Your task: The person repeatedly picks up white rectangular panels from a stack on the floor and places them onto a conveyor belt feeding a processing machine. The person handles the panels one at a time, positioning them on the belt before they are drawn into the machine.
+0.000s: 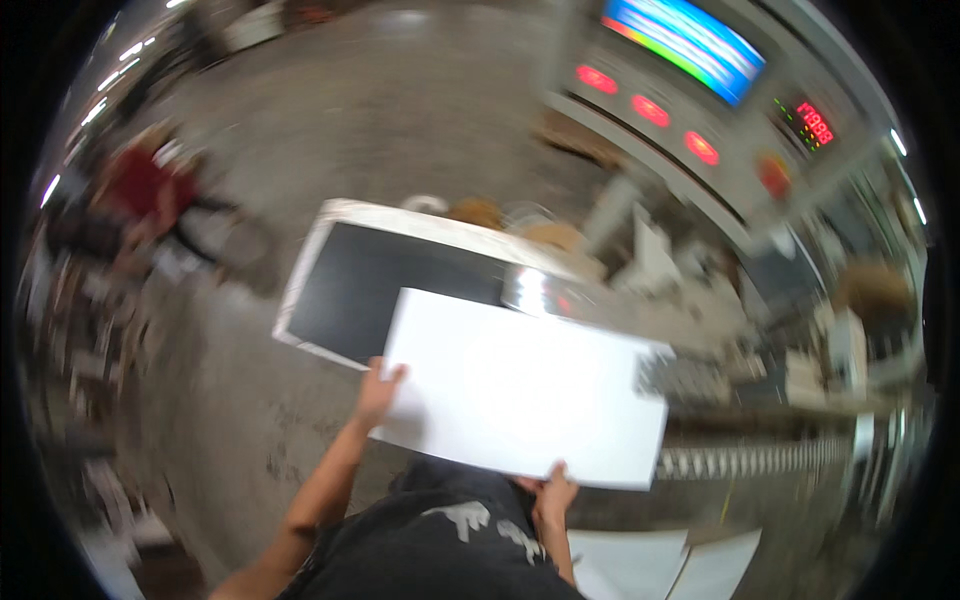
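Note:
A large white rectangular sheet (520, 385) is held up between my two hands, tilted slightly down to the right. My left hand (379, 392) grips its left edge, thumb on top and fingers hidden underneath. At the near edge, toward the right, my right hand (552, 494) pinches the sheet with its thumb on the upper face. Past the sheet lies a dark flat panel (375, 280) with a pale border, partly covered by the sheet. Whether the sheet touches that panel I cannot tell.
A grey machine console (735, 190) with a lit screen (690, 45) and red buttons (650, 110) stands at the upper right. White sheets (630, 560) lie at the lower right, close to my body. Far left, a person in red (150, 190) appears blurred. A toothed strip (750, 460) runs along the right.

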Available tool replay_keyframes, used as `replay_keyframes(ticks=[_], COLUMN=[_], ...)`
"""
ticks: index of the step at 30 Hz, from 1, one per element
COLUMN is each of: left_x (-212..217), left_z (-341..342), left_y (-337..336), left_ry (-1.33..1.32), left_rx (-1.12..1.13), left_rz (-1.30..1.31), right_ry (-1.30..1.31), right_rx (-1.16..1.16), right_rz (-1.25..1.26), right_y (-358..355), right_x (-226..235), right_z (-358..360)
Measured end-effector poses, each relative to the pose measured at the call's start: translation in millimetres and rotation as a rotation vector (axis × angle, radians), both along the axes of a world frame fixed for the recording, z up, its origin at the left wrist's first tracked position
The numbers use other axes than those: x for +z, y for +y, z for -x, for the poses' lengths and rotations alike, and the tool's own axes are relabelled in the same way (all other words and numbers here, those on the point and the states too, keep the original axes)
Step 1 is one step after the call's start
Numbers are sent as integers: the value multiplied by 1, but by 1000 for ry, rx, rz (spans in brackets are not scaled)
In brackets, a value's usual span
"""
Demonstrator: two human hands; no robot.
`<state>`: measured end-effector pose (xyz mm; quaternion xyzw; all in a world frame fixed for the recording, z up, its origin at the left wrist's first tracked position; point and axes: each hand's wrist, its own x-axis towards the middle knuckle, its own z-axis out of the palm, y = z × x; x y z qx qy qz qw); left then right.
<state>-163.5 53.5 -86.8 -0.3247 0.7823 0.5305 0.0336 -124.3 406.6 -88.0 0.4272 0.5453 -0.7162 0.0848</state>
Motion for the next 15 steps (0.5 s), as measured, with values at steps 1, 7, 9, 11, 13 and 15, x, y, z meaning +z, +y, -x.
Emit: replay_keyframes(ticks=[1,7,9,11,13,15], left_x=[-24,-18,-29,-25,-20,-17], left_z=[-9,15,14,13,17,21], left_y=[5,67,74,93,116,137], left_ry=[112,97,88,83,76,72], left_rx=[70,74,63,71,63,52], left_rz=[80,-94,-85,-81,-81,-19], right_ry=[47,47,17,-31,9,-36], right_rx=[5,-85,-103,-78,-93,-71], right_rz=[7,6,14,24,33,86], right_y=[11,69,80,99,119,141], right_x=[-11,-5,-6,7,7,6], right_z=[-3,3,4,10,12,13])
